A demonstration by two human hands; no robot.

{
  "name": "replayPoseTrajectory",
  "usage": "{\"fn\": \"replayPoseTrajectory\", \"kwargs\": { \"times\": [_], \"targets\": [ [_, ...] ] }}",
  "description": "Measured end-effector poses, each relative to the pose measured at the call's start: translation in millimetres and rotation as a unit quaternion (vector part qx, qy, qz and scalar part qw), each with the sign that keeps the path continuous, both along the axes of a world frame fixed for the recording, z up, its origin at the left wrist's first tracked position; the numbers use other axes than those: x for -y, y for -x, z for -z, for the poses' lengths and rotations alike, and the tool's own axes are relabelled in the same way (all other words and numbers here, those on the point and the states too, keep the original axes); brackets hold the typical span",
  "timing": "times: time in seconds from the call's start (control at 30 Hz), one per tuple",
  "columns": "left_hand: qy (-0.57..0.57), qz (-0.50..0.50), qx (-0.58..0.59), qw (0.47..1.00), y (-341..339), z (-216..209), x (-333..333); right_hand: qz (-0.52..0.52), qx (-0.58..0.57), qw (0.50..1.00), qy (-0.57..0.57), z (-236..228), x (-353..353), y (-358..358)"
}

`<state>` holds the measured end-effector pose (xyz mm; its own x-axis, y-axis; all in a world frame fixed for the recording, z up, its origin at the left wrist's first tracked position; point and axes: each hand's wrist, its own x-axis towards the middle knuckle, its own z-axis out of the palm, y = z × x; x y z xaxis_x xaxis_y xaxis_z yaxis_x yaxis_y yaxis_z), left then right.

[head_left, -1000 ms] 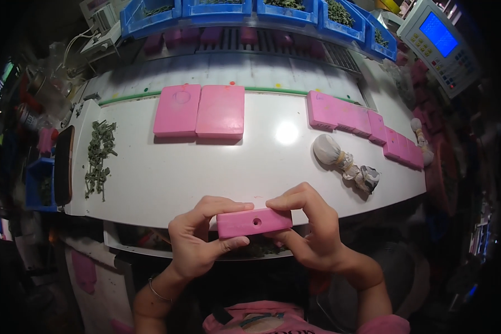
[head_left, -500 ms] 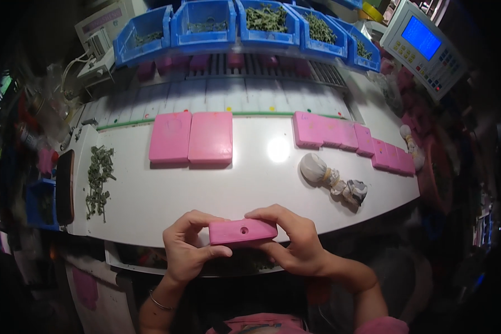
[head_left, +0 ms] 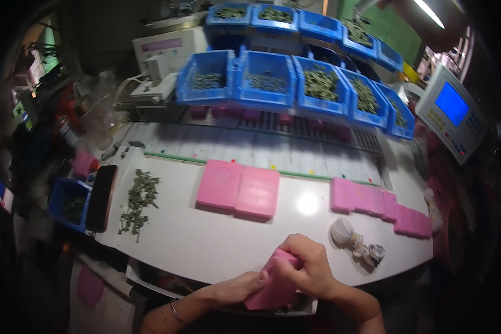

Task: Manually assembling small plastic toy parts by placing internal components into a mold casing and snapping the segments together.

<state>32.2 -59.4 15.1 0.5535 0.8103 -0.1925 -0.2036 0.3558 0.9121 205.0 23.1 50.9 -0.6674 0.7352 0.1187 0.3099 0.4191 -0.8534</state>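
1. White worktop (head_left: 206, 239), edged with a green strip (head_left: 175, 158) toward its far side, curves along its near edge.
2. Blue bins (head_left: 264, 99) stand in two tiers beyond the worktop's far side; several hold grey-green plant pieces (head_left: 320, 83).
3. Metal grating (head_left: 312, 128) runs below the lower tier, also beyond the worktop.
4. A control panel (head_left: 451, 114) with a lit blue screen leans beyond the worktop's far right corner.
5. Two pink slabs (head_left: 257, 192) lie flat, side by side, on the worktop's far part.
6. Smaller pink blocks (head_left: 367, 199) make a stepped line along the worktop's right side.
7. One pink block (head_left: 273, 292) is held tilted at the worktop's near edge. The left hand (head_left: 236, 290) grips its left side; the right hand (head_left: 309, 267) curls round its upper end, covering much of it. Together they block the view of part of a tray (head_left: 313, 308) below that edge.
8. Loose stems (head_left: 139, 200) are heaped near the worktop's left end.
9. A white wrapped bundle (head_left: 345, 232), tied at the middle, lies on the worktop's right part, apart from the right hand.
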Motion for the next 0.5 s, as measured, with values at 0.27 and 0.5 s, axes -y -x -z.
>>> {"fn": "replayPoseTrajectory", "kwargs": {
  "times": [0.27,0.5],
  "targets": [
    [0.139,-0.321,0.074,0.934,105,-33,-39,0.076,-0.165,0.981,-0.062,49,-37,12],
    [-0.145,-0.506,-0.362,0.77,268,-53,-121,0.049,-0.119,0.992,0.0,46,-31,18]
  ]
}}
